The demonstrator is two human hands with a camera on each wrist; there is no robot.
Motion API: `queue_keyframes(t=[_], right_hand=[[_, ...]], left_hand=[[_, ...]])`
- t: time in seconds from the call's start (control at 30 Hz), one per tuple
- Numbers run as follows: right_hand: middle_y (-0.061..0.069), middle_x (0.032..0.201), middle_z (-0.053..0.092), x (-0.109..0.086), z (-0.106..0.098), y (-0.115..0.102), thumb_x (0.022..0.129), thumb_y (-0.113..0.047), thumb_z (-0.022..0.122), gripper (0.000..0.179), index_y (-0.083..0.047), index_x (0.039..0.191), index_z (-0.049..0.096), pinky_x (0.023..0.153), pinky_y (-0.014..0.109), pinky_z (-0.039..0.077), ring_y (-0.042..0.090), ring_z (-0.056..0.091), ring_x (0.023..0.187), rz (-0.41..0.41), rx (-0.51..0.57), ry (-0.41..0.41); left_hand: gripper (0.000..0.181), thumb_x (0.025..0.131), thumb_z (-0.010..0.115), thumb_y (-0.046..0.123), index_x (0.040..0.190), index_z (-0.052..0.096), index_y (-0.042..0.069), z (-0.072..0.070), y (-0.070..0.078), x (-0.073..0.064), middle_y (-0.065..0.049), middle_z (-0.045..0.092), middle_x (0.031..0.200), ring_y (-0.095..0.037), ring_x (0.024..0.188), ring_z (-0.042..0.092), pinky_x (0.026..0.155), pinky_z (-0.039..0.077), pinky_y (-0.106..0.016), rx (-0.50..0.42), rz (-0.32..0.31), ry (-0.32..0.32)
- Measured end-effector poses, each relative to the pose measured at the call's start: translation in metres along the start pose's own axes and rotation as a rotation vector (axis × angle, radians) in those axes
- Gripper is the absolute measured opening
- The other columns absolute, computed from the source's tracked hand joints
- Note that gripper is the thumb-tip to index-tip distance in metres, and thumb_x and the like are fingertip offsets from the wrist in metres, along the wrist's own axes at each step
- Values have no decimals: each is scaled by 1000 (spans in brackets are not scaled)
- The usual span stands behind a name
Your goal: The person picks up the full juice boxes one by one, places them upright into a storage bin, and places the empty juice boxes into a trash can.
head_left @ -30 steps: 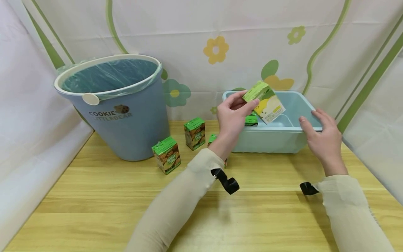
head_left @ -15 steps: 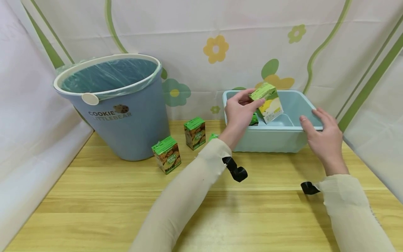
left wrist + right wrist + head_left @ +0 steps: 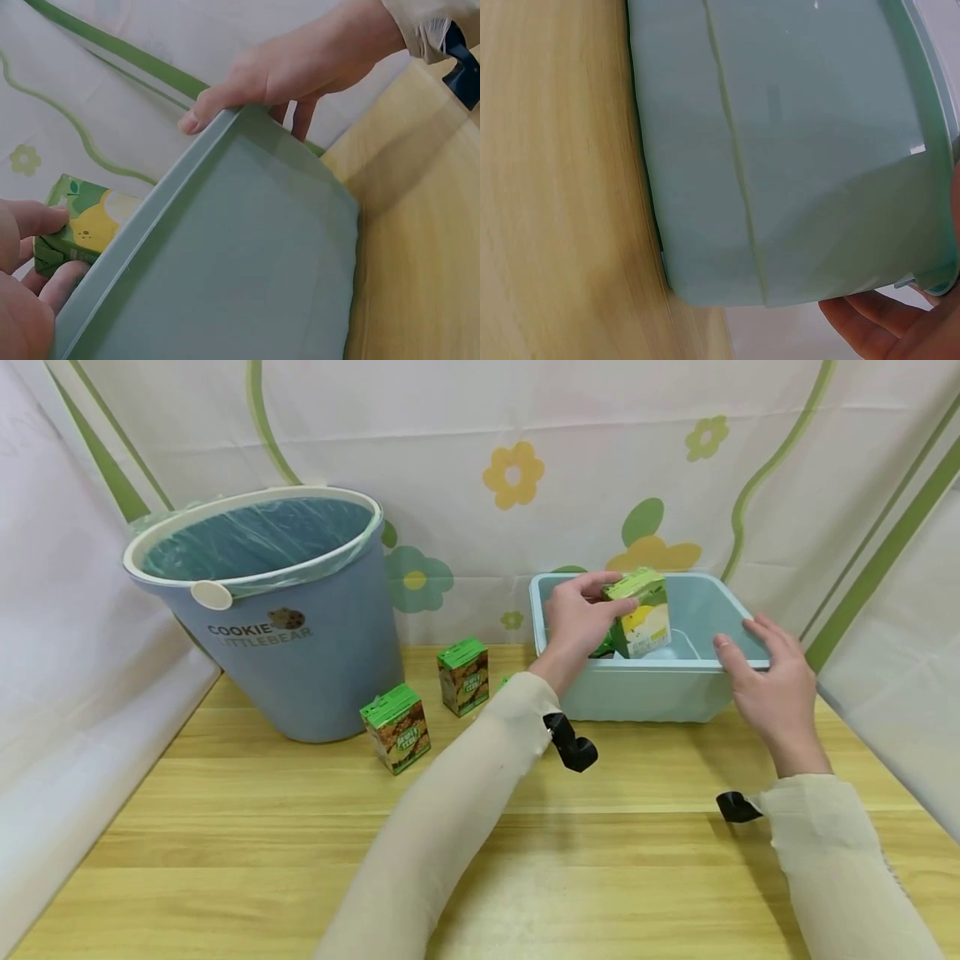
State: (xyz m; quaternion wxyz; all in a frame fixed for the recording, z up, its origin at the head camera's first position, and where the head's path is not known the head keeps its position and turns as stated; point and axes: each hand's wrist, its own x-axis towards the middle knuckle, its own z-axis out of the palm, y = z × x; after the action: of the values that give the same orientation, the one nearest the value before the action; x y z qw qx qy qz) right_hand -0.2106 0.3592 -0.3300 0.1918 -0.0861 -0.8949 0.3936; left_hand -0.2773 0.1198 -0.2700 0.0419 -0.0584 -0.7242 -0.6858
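In the head view my left hand (image 3: 579, 620) grips a green and yellow drink carton (image 3: 649, 625), thumb on its near face. The carton stands slightly tilted inside a pale blue plastic tub (image 3: 637, 692), its lower part behind the front wall. Beside it in the tub a second green carton (image 3: 602, 648) shows, mostly hidden by my hand. My right hand (image 3: 776, 689) holds the tub's front right corner. In the left wrist view its thumb lies over the rim (image 3: 161, 196) with fingers down the outer side; the right wrist view shows fingertips (image 3: 851, 319) against the wall.
A large blue bucket (image 3: 330, 668) with a clear liner stands at the back left. Two green and brown cartons (image 3: 397, 731) stand in front and right of it; a third is almost hidden behind my left sleeve. A patterned cloth (image 3: 450, 410) hangs behind the table.
My left hand has moved right and lowered the carton deeper into the tub, turning it more upright. The right hand has stayed at the tub's corner.
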Motion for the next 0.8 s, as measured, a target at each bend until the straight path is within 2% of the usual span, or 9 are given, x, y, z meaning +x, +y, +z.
queue_keyframes(t=[0.23, 0.47, 0.8], right_hand=[[2, 179, 18, -1, -2, 0, 107, -57, 49, 75, -15, 167, 34, 130, 70, 13, 38, 11, 166, 1, 1, 5], [-1, 180, 17, 0, -3, 1, 107, -59, 49, 77, -15, 168, 33, 131, 69, 12, 37, 11, 167, 7, 3, 6], [-1, 180, 17, -1, -2, 1, 107, -58, 49, 76, -15, 168, 33, 130, 71, 11, 37, 10, 167, 0, 9, 0]], left_hand=[[32, 86, 91, 15, 114, 84, 28, 5, 1, 5, 13, 69, 101, -3, 91, 61, 70, 55, -19, 92, -9, -48], [31, 88, 89, 15, 116, 84, 26, 7, 3, 7, 9, 72, 113, -5, 100, 60, 77, 56, -22, 121, -32, -99], [29, 86, 90, 16, 114, 84, 23, 8, 3, 11, 11, 77, 107, -6, 101, 59, 82, 55, -25, 179, -72, -134]])
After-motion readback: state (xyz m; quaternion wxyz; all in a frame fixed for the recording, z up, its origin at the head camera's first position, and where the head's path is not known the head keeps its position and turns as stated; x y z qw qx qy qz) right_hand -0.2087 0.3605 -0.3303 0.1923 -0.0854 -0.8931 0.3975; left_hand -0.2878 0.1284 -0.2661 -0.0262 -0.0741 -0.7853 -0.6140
